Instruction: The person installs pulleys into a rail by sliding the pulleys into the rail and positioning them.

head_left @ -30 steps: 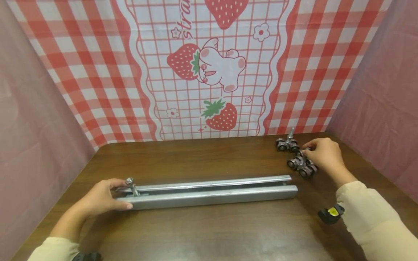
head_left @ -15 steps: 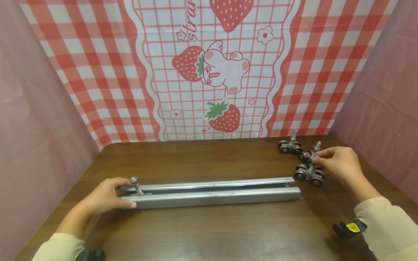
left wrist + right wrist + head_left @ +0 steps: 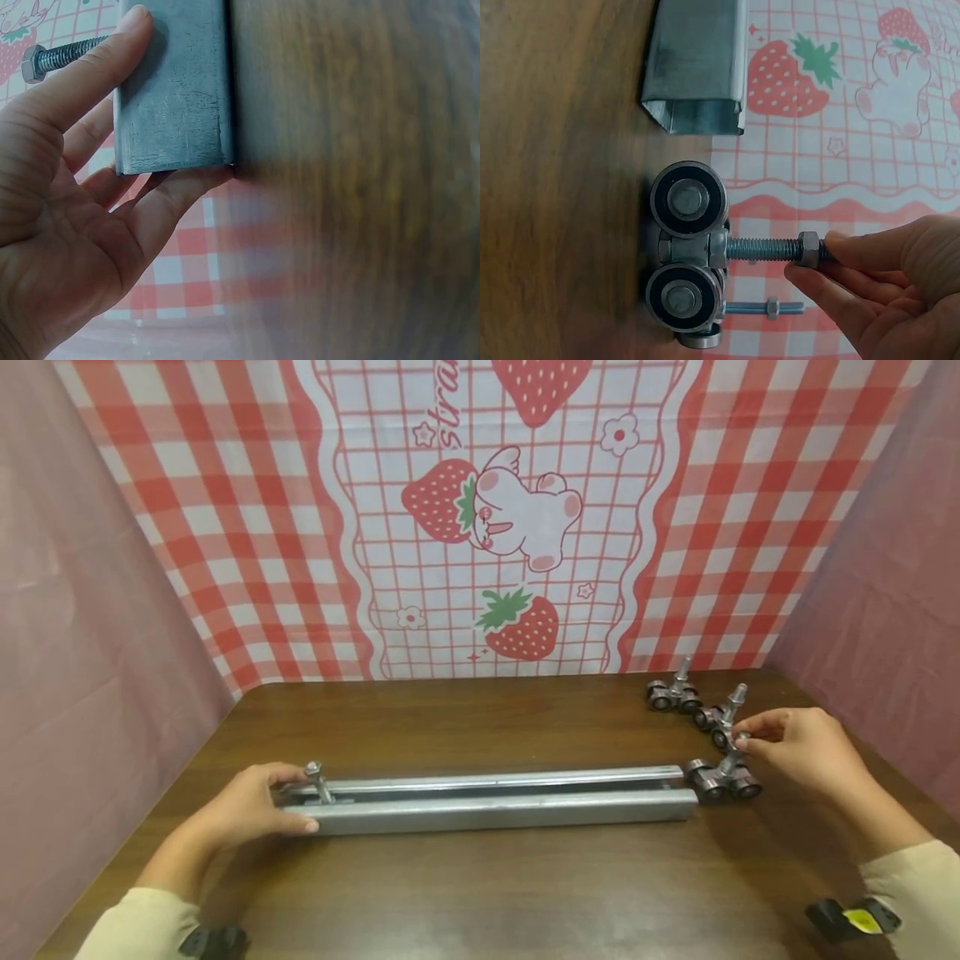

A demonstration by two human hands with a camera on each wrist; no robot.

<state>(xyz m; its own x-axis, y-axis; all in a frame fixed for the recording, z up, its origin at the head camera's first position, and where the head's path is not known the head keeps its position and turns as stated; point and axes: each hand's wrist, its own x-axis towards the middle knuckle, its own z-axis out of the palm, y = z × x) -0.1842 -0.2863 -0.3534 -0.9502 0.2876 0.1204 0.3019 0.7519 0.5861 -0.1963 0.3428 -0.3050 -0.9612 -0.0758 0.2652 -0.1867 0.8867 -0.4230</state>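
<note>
A galvanized steel channel track [image 3: 495, 817] lies across the table with its slot facing up. My left hand [image 3: 251, 806] grips its left end, thumb on the near wall and fingers at the far side and end. Beside those fingers a bolt with a hex head [image 3: 56, 58] stands up out of the slot. My right hand [image 3: 813, 747] pinches the upright threaded bolt [image 3: 769, 249] of a four-wheeled roller trolley [image 3: 726, 779]. In the right wrist view this trolley's wheels [image 3: 688, 196] are just short of the track's open right end [image 3: 697, 116].
Two more roller trolleys stand behind the held one: one close behind it [image 3: 722, 720], another farther back [image 3: 673, 695]. The brown wooden table [image 3: 480, 893] ends at a strawberry-print cloth [image 3: 517, 527]. Pink cloth hangs at both sides.
My right hand has drawn one trolley forward, away from the other two, to the right end of the track. The left hand keeps its grip, and the view has shifted slightly.
</note>
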